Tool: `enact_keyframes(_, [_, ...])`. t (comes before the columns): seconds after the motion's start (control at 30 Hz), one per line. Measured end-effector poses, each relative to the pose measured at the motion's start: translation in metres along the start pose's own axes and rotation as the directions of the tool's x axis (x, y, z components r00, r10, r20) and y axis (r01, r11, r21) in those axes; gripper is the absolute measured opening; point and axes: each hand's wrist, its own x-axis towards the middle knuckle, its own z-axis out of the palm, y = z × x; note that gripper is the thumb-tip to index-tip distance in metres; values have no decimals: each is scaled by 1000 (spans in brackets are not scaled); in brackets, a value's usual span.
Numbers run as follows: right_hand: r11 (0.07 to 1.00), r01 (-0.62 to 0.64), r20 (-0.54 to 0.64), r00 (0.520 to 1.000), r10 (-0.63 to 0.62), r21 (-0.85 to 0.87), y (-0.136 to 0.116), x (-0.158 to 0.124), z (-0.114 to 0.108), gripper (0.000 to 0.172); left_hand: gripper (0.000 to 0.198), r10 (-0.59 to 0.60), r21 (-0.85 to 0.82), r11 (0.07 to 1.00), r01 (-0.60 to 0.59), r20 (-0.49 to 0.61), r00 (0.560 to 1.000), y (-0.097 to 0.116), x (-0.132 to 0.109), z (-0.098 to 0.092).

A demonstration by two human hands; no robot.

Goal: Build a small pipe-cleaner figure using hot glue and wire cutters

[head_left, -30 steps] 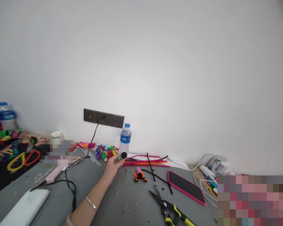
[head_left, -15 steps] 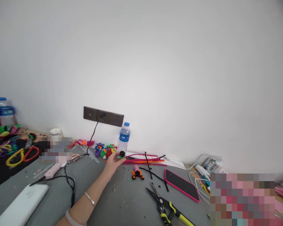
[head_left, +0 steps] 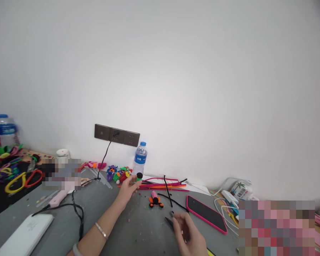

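My left hand (head_left: 128, 189) reaches far over the grey table, its fingertips closed on a small green-and-black fuzzy piece (head_left: 139, 176). Close behind it stands a water bottle (head_left: 140, 159) with a blue cap. My right hand (head_left: 190, 232) is at the lower middle, its fingers curled in. Whether anything is between them is hidden. It is over the yellow-and-black shears (head_left: 169, 223) and covers most of them. Between my hands lies a small pink, orange and black pipe-cleaner figure (head_left: 155, 199). Loose black pipe cleaners (head_left: 168, 191) lie beside it.
Pink and orange pipe cleaners (head_left: 162, 187) lie on white paper by the wall. A pink-edged phone (head_left: 206, 214) is at right. To the left are a pink handled tool (head_left: 59, 198), black cables (head_left: 82, 220), a white power bank (head_left: 24, 234), scissors (head_left: 16, 183) and several colourful fuzzy figures (head_left: 112, 173).
My right hand has come into view from below, over the shears. My left hand stays near the bottle with the green-and-black piece. The whole view has shifted slightly.
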Motion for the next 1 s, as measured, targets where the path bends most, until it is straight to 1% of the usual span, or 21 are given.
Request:
enact_keyframes(0.03, [1000,27,86,996,-27,10,-6,13,3,38,44,-6,-9,1000,6,1,1000,0,-1,0])
enact_keyframes(0.13, [997,74,136,988,-73,0,-19,49,21,30,44,-23,-61,998,24,12,1000,1,-3,2])
enact_keyframes(0.23, [991,127,186,973,-133,45,-28,69,50,20,42,-61,-250,965,78,78,995,4,-5,5])
enact_keyframes(0.3, [984,153,223,960,-171,95,-33,73,70,13,39,-78,-386,913,131,151,985,6,-6,6])
enact_keyframes(0.37, [981,146,245,954,-173,125,-37,70,87,12,38,-81,-466,869,164,194,978,9,-6,7])
enact_keyframes(0.43, [982,117,220,964,-149,149,-39,65,100,20,37,-79,-521,836,170,193,978,10,-6,7])
enact_keyframes(0.5, [969,75,188,975,-122,235,-39,61,110,19,37,-78,-568,806,167,177,981,10,-6,7])
enact_keyframes(0.57, [928,12,185,979,-86,371,-37,58,116,15,37,-82,-603,780,167,166,983,10,-7,9])
enact_keyframes(0.63, [868,-76,201,979,-28,491,-35,56,119,16,36,-69,-624,765,159,166,984,11,-9,11])
enact_keyframes(0.73, [774,-201,230,970,74,601,-32,54,121,19,31,-17,-651,749,125,170,985,12,-14,15])
enact_keyframes(0.8, [722,-254,254,961,111,644,-30,52,121,21,29,11,-659,744,114,183,983,13,-17,17])
enact_keyframes(0.9, [703,-268,263,957,118,659,-28,51,120,26,28,22,-645,754,123,212,977,16,-21,19])
enact_keyframes(1.0, [740,-236,245,964,99,630,-28,52,115,27,29,18,-643,756,122,207,978,17,-22,19])
